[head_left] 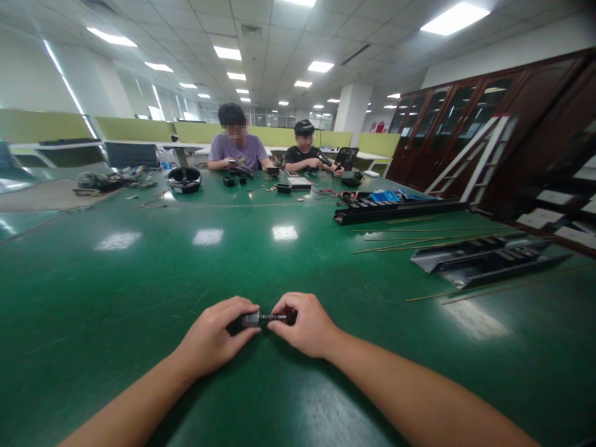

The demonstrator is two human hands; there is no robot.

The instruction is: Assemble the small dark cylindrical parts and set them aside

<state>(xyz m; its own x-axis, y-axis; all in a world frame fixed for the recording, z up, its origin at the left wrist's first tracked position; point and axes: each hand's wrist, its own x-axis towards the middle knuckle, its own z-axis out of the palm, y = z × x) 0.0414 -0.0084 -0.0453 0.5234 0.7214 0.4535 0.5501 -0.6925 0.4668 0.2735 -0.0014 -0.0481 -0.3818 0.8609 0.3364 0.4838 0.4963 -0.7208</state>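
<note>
Low over the green tabletop (233, 248), a small silver-and-dark metal cylinder with a thin shaft (252, 320) lies level between my two hands. My left hand (216, 335) grips the thicker cylinder end between thumb and fingers. From the other side, my right hand (305, 326) pinches the thin shaft end, its fingertips close to the left ones. Part of the piece is hidden behind my fingers, and its exact kind is too small to make out.
Black metal channels (493, 264) and thin rods (419, 240) lie to the right. Farther back sits a longer black channel (400, 211) with blue packets (386, 197). A black headset (184, 180) rests at the back left. Two people (237, 146) sit across the table among small parts.
</note>
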